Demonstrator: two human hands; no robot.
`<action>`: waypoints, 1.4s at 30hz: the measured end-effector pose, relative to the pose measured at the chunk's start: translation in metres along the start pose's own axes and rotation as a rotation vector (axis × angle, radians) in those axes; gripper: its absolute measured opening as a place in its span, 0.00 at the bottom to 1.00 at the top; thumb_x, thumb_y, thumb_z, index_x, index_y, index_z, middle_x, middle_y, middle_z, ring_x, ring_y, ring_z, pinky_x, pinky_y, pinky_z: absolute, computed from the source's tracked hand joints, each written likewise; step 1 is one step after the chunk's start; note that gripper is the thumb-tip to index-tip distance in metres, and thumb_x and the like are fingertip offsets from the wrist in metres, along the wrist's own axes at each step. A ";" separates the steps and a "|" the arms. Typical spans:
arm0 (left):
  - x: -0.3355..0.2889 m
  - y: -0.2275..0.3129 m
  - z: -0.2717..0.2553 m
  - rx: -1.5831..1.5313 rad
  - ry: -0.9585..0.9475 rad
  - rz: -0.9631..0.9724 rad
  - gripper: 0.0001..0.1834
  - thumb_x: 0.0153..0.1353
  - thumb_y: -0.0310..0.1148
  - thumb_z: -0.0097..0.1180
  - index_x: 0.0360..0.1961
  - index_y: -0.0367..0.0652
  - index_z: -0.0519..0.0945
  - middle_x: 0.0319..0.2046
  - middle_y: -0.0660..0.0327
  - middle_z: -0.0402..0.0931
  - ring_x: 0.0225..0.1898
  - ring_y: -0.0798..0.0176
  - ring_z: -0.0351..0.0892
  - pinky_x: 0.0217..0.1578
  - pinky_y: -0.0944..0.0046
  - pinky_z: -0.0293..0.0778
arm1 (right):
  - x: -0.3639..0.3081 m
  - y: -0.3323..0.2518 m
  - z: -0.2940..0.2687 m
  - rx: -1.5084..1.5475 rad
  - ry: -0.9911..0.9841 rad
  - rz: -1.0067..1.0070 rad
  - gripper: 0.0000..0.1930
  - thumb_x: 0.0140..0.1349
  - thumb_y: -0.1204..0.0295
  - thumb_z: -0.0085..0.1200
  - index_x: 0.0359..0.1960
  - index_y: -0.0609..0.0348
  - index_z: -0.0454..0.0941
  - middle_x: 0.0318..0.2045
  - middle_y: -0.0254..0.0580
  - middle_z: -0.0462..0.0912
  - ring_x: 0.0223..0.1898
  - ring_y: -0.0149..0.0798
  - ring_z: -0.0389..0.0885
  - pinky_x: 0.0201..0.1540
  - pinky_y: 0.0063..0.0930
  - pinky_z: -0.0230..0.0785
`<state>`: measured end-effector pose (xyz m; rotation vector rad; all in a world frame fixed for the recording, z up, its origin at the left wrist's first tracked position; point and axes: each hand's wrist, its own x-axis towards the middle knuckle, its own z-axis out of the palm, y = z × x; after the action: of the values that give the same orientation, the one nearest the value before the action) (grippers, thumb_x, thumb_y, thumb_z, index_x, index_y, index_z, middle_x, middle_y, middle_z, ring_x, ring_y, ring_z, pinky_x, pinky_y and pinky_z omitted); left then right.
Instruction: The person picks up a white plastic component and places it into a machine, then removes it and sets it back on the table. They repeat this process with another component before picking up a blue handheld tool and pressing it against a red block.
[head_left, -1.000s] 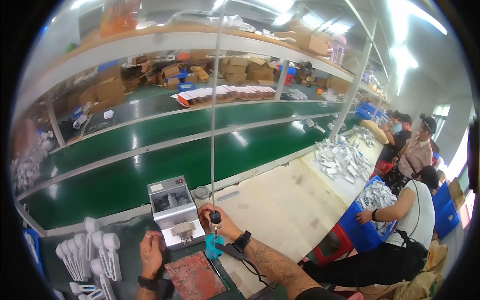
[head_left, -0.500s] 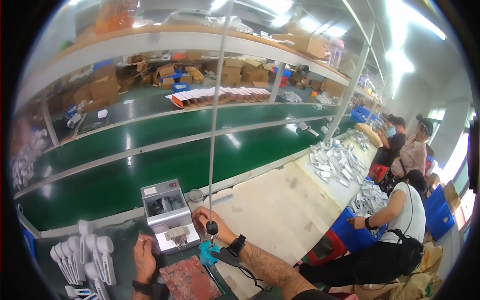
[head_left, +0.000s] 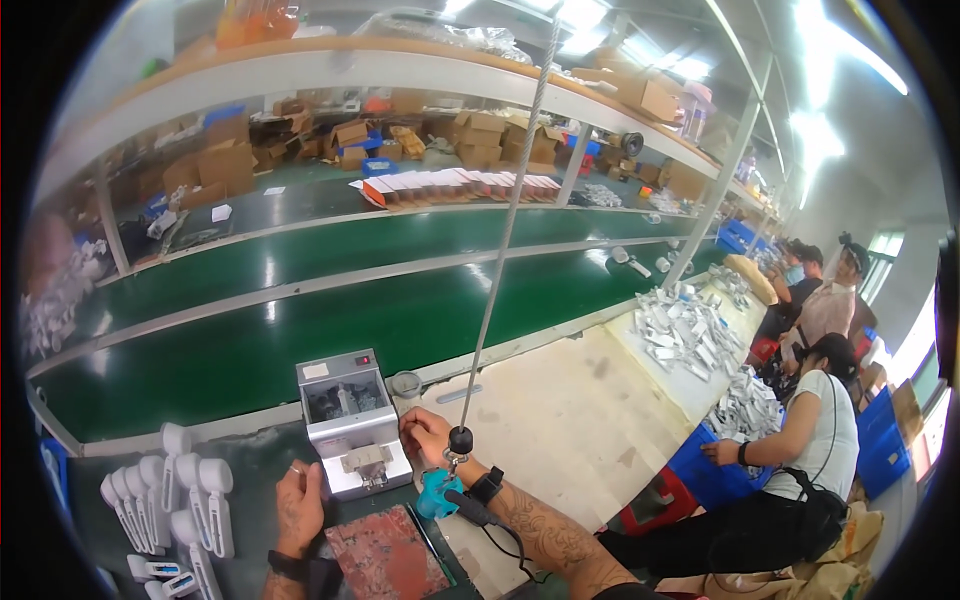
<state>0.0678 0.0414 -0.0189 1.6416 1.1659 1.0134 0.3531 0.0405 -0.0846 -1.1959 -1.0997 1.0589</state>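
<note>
A silver screw feeder (head_left: 352, 425) with small metal screws in its hopper stands on the dark bench between my hands. My left hand (head_left: 299, 505) is beside its left side, fingers curled in; anything inside them is hidden. Against its right side is my right hand (head_left: 428, 436), its fingers bent together, the tips partly out of sight. A teal electric screwdriver (head_left: 437, 497) hangs on a steel cable in front of my right wrist. Below the feeder lies a worn reddish square pad (head_left: 386, 556), a thin dark rod (head_left: 428, 540) along its right edge.
Several grey-white long-handled parts with round heads (head_left: 178, 490) lie at left. A small round cup (head_left: 407, 384) sits behind my right hand. Beyond runs a green conveyor (head_left: 220, 345). At right, another person handles a blue bin (head_left: 705, 465) near a pile of parts (head_left: 685, 330).
The whole view has shifted, so the scene sits slightly farther right in the picture. Both hands stay beside the feeder. The pale piece in its hopper looks differently placed.
</note>
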 end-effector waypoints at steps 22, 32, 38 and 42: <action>0.002 -0.006 0.004 -0.167 -0.042 0.003 0.10 0.75 0.29 0.40 0.37 0.40 0.73 0.23 0.67 0.66 0.21 0.74 0.64 0.24 0.72 0.64 | -0.014 -0.044 0.006 -0.048 -0.010 0.028 0.09 0.67 0.72 0.45 0.40 0.62 0.77 0.30 0.37 0.80 0.35 0.29 0.76 0.40 0.25 0.70; 0.004 -0.003 0.005 -0.071 -0.011 0.018 0.20 0.77 0.39 0.44 0.27 0.41 0.71 0.18 0.66 0.66 0.21 0.71 0.65 0.24 0.67 0.61 | -0.013 -0.047 0.009 0.004 -0.004 0.013 0.14 0.74 0.63 0.47 0.33 0.59 0.74 0.22 0.32 0.76 0.22 0.25 0.74 0.25 0.21 0.69; 0.004 -0.002 0.006 0.011 -0.005 0.027 0.23 0.77 0.39 0.44 0.22 0.38 0.69 0.17 0.63 0.65 0.21 0.69 0.65 0.25 0.64 0.60 | -0.012 -0.043 0.010 -0.032 0.007 -0.088 0.17 0.74 0.59 0.50 0.32 0.59 0.73 0.21 0.31 0.75 0.21 0.24 0.72 0.23 0.21 0.65; 0.003 0.000 0.005 0.115 -0.018 0.051 0.25 0.77 0.43 0.43 0.23 0.38 0.70 0.18 0.62 0.65 0.20 0.67 0.65 0.24 0.63 0.61 | -0.009 -0.036 0.010 -0.071 0.018 -0.090 0.16 0.74 0.60 0.51 0.32 0.60 0.74 0.21 0.31 0.75 0.21 0.24 0.72 0.23 0.21 0.64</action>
<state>0.0735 0.0431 -0.0202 1.7751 1.1950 0.9775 0.3433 0.0301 -0.0487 -1.1981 -1.1743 0.9449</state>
